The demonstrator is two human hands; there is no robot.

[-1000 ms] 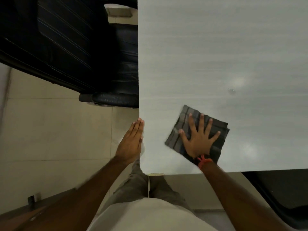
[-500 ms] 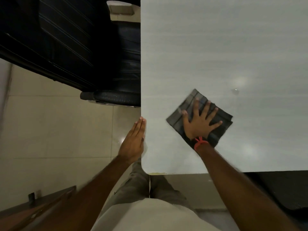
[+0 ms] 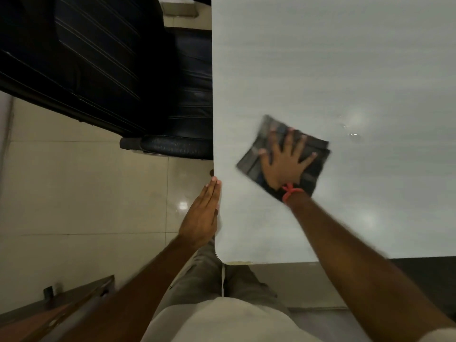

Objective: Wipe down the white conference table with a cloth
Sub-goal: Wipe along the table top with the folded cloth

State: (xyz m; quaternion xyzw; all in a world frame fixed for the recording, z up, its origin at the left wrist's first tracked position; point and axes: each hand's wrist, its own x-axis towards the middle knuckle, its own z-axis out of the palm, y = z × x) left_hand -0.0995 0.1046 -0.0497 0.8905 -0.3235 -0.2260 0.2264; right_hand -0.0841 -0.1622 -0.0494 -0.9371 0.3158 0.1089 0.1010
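Observation:
The white conference table (image 3: pixel 320 58) fills the right and upper part of the view, its rounded near-left corner close to my body. A dark folded cloth (image 3: pixel 251 156) lies flat on it near that corner. My right hand (image 3: pixel 283 161) presses down on the cloth with fingers spread and straight; a red thread is tied round the wrist. My left hand (image 3: pixel 201 215) rests with straight fingers held together against the table's left edge. A few small water drops (image 3: pixel 352 134) sit on the surface to the right of the cloth.
A black padded office chair (image 3: pixel 138 77) stands pushed against the table's left side, its armrest (image 3: pixel 172 146) just beyond my left hand. Beige tiled floor (image 3: pixel 86 188) lies to the left. A brown wooden piece (image 3: pixel 56 314) shows at the bottom left.
My right hand has slid the cloth away from me across the table, further from the near edge. My left hand has stayed on the left edge.

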